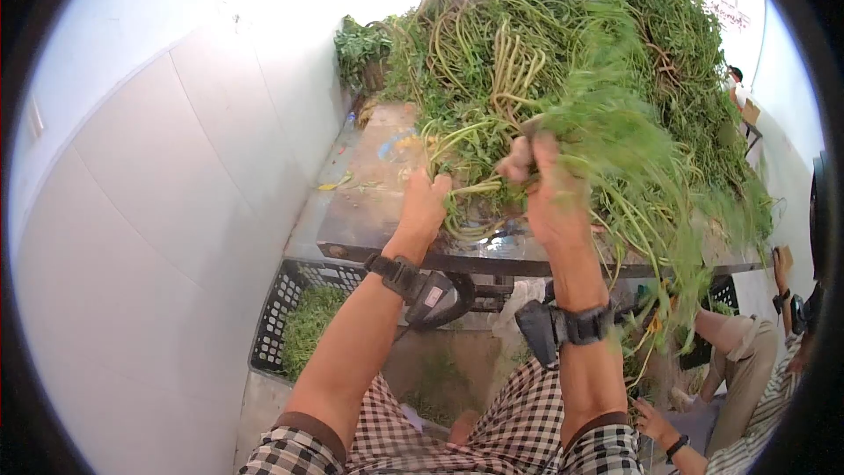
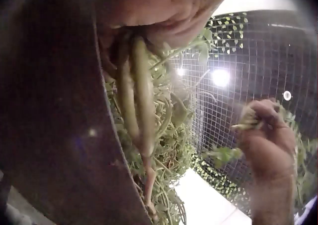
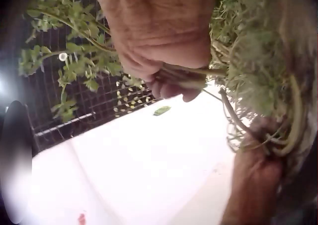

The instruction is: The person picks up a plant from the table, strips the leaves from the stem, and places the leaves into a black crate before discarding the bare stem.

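Observation:
A tall heap of leafy green stalks covers most of the table. At the heap's near left edge, my left hand grips several thick, pale green stems, which run down from under its fingers in the left wrist view. My right hand, to the right of it, holds a bunch of leafy stalks that fans out blurred over the heap and past the table's front edge. Stems pass through the curled right fingers in the right wrist view.
A black plastic crate with cut greens stands under the table's left side. White wall panels rise close on the left. Another person's arm and bent leg are at the lower right.

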Tool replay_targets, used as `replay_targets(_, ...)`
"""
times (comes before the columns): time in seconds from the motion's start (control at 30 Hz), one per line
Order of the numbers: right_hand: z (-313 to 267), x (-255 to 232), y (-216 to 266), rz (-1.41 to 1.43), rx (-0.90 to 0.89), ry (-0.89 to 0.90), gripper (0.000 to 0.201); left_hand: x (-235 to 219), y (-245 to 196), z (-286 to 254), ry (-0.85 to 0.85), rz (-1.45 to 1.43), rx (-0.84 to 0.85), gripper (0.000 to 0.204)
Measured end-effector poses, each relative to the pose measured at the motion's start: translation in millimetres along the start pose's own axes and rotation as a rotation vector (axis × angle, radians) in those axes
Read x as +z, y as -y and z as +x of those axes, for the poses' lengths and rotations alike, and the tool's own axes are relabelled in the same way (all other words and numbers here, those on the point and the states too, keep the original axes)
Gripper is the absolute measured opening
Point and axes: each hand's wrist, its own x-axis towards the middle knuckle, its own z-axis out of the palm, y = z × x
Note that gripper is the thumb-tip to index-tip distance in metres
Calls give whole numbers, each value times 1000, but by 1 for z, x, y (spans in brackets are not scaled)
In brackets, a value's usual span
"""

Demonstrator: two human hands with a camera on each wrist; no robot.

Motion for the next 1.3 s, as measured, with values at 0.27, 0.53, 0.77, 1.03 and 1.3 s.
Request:
replay_targets(0.27,18,28,62,803,337,0,21,6,-23,-11,-189,-134,-22,26)
replay_targets(0.53,-7,60,-34,480,771,-92,16,-10,-26,-20,-264,9,70,36)
replay_targets(0.77,11,8,-33,433,776,249,22,-3,-44,-27,2,218,322,30)
replay_targets(1.03,15,-26,-26,388,722,399,41,7,-43,-29,99,289,423,25)
replay_targets(1.3,15,18,-24,573,578,118,22,9,-43,-27,94,456,303,20)
